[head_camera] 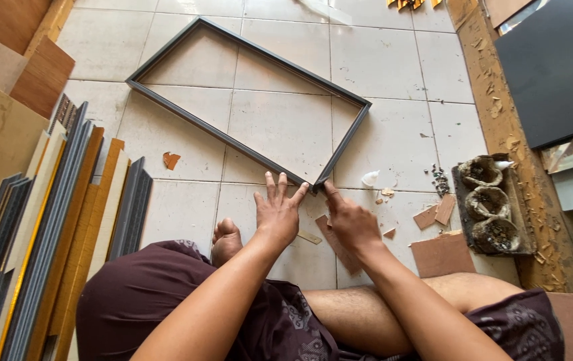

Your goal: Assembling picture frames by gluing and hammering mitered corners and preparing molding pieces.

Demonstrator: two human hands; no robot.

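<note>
Grey frame [246, 87] on tiles — both hands' fingers [286, 190] pressing its near corner.

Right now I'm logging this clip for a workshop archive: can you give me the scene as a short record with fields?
setting: tiled floor, person seated on it
left hand: left hand flat, fingers spread, at the near corner of the grey frame
right hand: right hand pressing the same corner
frame state: rectangular, lying flat, empty inside
left side: stacked moulding strips
right side: tray of small hardware, cardboard scraps
</note>
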